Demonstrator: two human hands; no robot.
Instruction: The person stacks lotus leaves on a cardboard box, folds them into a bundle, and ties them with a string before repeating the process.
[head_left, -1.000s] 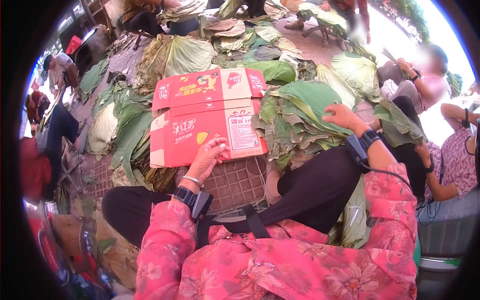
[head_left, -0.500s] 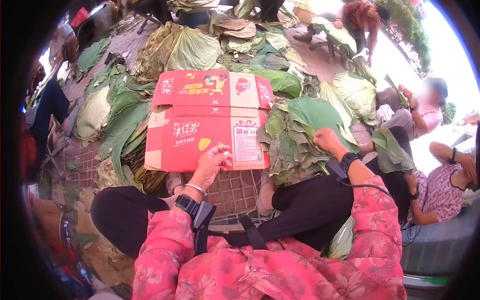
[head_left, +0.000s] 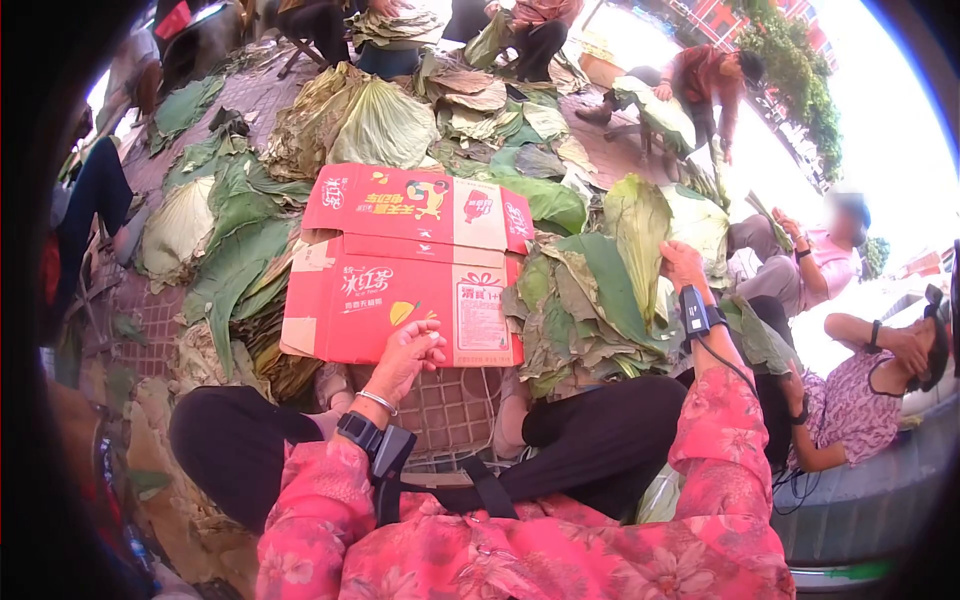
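A red cardboard box (head_left: 400,280) with printed labels lies in front of my knees, its flaps open. My left hand (head_left: 408,350) rests against the box's near edge, fingers curled and holding nothing that I can see. A stack of large green leaves (head_left: 575,310) sits to the right of the box. My right hand (head_left: 680,262) grips a big leaf (head_left: 638,225) at the far side of that stack and lifts it upright. Both wrists wear black bands, and a cable runs from the right one.
Heaps of large green and dried leaves (head_left: 370,120) cover the paved ground beyond the box. Several people sit around: two at the right (head_left: 850,400), others at the back (head_left: 710,85) and left. A wire crate (head_left: 455,400) lies under my legs.
My right hand has moved from lying flat on the leaf stack to lifting one large leaf up on edge. My left hand has stayed at the box. The camera has tilted up.
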